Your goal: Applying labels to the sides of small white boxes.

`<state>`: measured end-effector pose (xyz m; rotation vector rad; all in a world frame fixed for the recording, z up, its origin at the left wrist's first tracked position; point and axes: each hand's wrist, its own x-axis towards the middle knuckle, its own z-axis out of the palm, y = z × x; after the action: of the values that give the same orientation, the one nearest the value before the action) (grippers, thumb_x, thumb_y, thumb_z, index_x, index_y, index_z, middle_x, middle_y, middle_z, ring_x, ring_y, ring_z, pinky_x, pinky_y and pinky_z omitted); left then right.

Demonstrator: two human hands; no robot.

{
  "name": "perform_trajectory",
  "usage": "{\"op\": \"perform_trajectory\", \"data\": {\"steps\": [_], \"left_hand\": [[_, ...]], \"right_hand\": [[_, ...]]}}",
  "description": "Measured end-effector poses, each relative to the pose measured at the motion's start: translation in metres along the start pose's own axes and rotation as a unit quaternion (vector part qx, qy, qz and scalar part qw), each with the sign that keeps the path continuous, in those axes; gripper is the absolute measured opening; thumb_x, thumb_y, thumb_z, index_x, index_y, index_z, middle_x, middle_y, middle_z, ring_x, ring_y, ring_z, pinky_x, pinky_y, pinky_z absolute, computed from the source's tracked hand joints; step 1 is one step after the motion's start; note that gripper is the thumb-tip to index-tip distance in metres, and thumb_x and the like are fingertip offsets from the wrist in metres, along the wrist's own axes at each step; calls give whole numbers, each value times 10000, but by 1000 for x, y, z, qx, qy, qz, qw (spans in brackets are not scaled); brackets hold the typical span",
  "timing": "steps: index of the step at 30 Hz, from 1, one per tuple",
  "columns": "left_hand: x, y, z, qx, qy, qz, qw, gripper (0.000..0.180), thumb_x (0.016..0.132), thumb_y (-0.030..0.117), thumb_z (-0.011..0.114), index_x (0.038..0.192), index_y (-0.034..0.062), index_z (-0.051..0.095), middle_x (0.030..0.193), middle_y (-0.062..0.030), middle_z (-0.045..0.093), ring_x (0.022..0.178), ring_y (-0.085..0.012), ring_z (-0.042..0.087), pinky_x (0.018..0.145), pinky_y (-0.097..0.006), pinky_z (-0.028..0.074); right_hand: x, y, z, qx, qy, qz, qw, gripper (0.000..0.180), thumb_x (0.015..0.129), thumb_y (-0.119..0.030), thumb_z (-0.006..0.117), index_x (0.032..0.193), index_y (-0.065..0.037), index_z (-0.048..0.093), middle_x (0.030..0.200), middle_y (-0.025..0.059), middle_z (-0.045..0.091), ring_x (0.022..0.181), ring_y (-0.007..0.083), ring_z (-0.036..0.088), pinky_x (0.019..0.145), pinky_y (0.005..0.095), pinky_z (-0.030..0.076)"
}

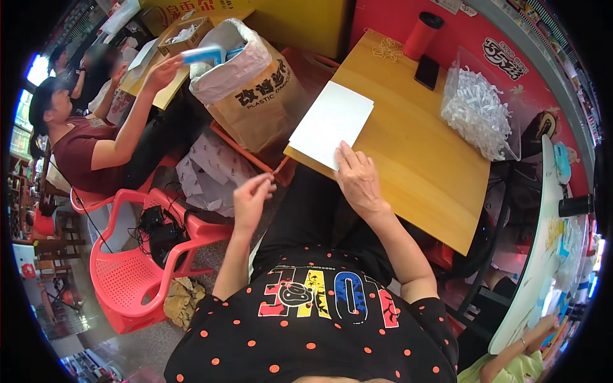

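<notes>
A stack of white paper sheets (pixel 332 121) lies on the near left corner of the wooden table (pixel 415 147). My right hand (pixel 359 179) rests on the stack's near edge, its fingers stretched out over the paper and the table. Left of the table, my left hand (pixel 253 199) is held in the air with its fingertips pinched together. Whatever is between them, if anything, is too small to make out. The large brown paper sack (pixel 271 96) with a white lining stands just beyond my left hand, inside an orange-red crate (pixel 281 171).
A clear bin of shredded white strips (pixel 476 112), a black phone (pixel 426 72), a red tumbler (pixel 423 37) and rubber bands (pixel 388 49) sit on the table. A red plastic chair (pixel 131 281) stands at left. A seated co-worker (pixel 86 143) holds a blue-white packet (pixel 203 55) near the sack.
</notes>
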<state>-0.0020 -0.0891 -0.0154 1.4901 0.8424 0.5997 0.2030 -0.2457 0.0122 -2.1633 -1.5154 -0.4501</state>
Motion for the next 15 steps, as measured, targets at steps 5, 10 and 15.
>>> {"op": "perform_trajectory", "data": {"steps": [5, 10, 15], "left_hand": [[-32, -27, 4, -20, -92, -73, 993, 220, 909, 90, 589, 1079, -32, 659, 989, -106, 691, 840, -142, 675, 700, -230, 529], [-28, -14, 30, -75, -157, -74, 982, 213, 919, 103, 593, 1072, -32, 655, 981, -124, 689, 828, -169, 680, 692, -245, 541], [-11, 11, 42, -150, -171, -131, 965, 351, 956, 265, 538, 1078, -53, 624, 972, -167, 685, 816, -216, 690, 678, -274, 553]], "right_hand": [[-1, 3, 6, -19, 25, -52, 998, 231, 765, -53, 619, 989, 4, 633, 1073, 101, 627, 800, 201, 583, 711, 328, 432], [2, 3, 2, 94, 9, -24, 995, 137, 776, -22, 600, 909, -4, 628, 1044, 130, 638, 830, 244, 607, 700, 348, 465], [-2, 2, -11, 98, 63, -9, 993, 136, 781, -33, 619, 907, 17, 635, 1088, 173, 635, 886, 283, 640, 716, 349, 518]]}}
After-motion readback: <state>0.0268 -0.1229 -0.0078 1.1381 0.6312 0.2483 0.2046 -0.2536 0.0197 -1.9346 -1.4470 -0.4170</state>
